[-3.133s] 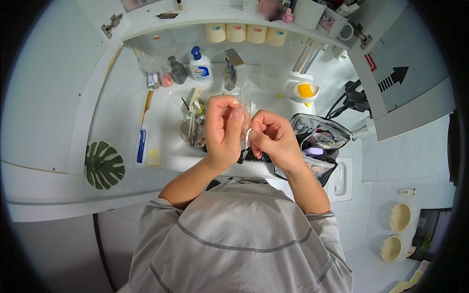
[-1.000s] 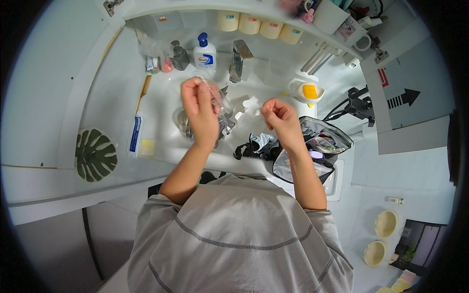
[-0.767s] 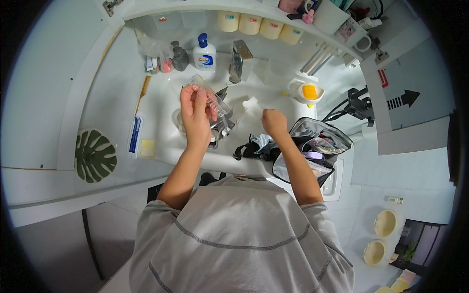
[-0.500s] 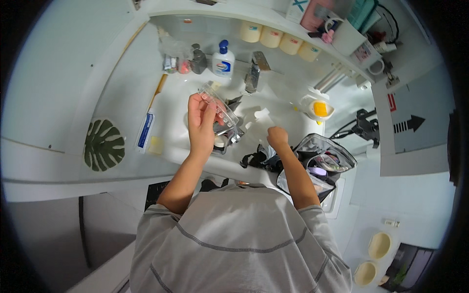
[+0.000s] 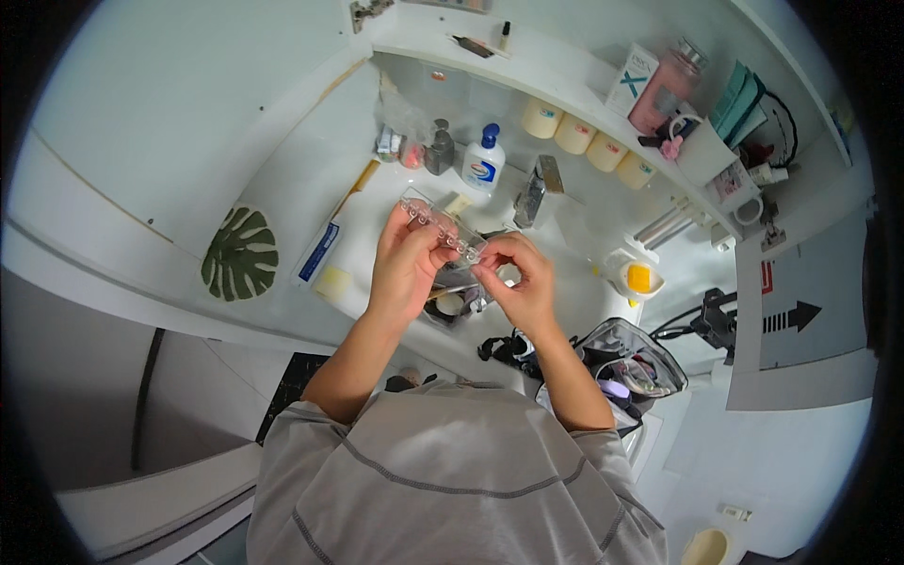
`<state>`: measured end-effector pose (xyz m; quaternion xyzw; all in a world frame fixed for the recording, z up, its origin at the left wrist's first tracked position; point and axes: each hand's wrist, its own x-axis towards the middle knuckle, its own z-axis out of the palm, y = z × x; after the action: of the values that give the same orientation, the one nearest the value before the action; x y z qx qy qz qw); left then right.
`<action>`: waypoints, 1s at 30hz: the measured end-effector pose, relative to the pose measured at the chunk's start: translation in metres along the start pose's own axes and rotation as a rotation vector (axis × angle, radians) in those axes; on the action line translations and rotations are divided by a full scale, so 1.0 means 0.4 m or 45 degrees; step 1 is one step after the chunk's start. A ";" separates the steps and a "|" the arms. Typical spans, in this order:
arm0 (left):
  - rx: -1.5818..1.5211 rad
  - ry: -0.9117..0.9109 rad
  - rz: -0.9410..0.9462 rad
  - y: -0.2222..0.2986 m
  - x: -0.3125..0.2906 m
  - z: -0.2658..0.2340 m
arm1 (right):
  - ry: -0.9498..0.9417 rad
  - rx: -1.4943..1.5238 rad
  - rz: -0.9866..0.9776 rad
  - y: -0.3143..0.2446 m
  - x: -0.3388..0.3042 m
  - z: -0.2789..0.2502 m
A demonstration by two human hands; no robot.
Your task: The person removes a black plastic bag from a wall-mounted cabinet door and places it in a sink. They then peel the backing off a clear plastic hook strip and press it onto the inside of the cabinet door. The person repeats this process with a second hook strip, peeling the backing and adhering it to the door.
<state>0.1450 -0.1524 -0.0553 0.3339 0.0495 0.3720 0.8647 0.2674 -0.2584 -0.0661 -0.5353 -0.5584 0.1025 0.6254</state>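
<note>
- White sink spreads below a shelf carrying cups and bottles.
- Left hand: grip wrapped on the left part of a clear plastic case, thumb over its near side.
- Right hand: grip pinched on the case's right end with thumb and forefinger.
- Both hands are raised over the sink, forearms slanting inward; the case tilts down toward the right.
- Soap bottle and tap stand beyond, apart from the case.
- White basin surface lies between the right hand and a yellow block; a black bag sits beside the right forearm.
</note>
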 end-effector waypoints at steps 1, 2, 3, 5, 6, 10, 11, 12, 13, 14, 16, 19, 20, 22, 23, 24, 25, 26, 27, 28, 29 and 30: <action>0.029 -0.010 0.034 0.006 -0.004 0.003 | 0.049 0.131 0.047 -0.009 0.007 0.017; 0.059 -0.020 0.068 0.010 -0.008 0.009 | 0.096 0.263 0.096 -0.017 0.014 0.033; 0.090 -0.028 0.104 0.013 -0.012 0.015 | 0.139 0.395 0.147 -0.024 0.022 0.047; 0.047 -0.073 0.144 0.018 -0.019 0.019 | 0.179 0.448 0.044 -0.037 0.036 0.070; 0.042 -0.059 0.140 0.023 -0.022 0.017 | 0.204 0.416 -0.027 -0.040 0.040 0.082; -0.143 -0.013 0.036 0.034 -0.029 0.028 | 0.338 0.038 -0.371 -0.064 0.071 0.114; -0.218 -0.009 -0.001 0.040 -0.028 0.028 | 0.362 -0.090 -0.473 -0.075 0.083 0.119; -0.234 -0.062 -0.048 0.052 -0.028 0.030 | 0.382 -0.226 -0.639 -0.079 0.100 0.126; -0.262 -0.101 -0.017 0.059 -0.027 0.028 | 0.332 -0.291 -0.766 -0.086 0.113 0.129; -0.289 -0.140 0.014 0.066 -0.024 0.025 | 0.284 -0.355 -0.894 -0.093 0.126 0.130; -0.310 -0.217 0.065 0.081 -0.020 0.019 | 0.222 -0.434 -1.091 -0.100 0.151 0.134; -0.324 -0.315 0.082 0.106 -0.013 -0.002 | 0.103 -0.407 -1.185 -0.126 0.182 0.138; -0.299 -0.251 0.086 0.123 -0.018 0.009 | 0.068 -0.368 -1.150 -0.131 0.190 0.139; -0.228 -0.139 0.094 0.144 -0.025 0.003 | 0.075 -0.210 -0.974 -0.140 0.194 0.148; -0.193 -0.086 0.098 0.155 -0.024 0.001 | 0.078 -0.134 -0.888 -0.144 0.203 0.152; -0.167 -0.006 0.132 0.167 -0.017 0.002 | 0.062 -0.056 -0.823 -0.147 0.221 0.154; -0.145 -0.013 0.120 0.176 -0.015 -0.009 | 0.045 0.024 -0.750 -0.146 0.233 0.155; -0.124 -0.020 0.107 0.187 -0.013 -0.029 | 0.027 0.103 -0.677 -0.145 0.246 0.156; -0.103 -0.026 0.093 0.200 -0.011 -0.041 | 0.009 0.181 -0.602 -0.143 0.260 0.157; -0.113 -0.002 0.070 0.217 -0.019 -0.036 | -0.001 0.278 -0.474 -0.141 0.269 0.161; -0.071 0.057 0.096 0.231 -0.019 -0.032 | -0.009 0.343 -0.378 -0.133 0.282 0.166; -0.029 0.117 0.123 0.245 -0.015 -0.028 | -0.019 0.409 -0.282 -0.123 0.298 0.171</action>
<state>0.0770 -0.1016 -0.0046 0.3084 0.0687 0.4288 0.8464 0.2315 -0.1537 0.0292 -0.3630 -0.5950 0.1248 0.7062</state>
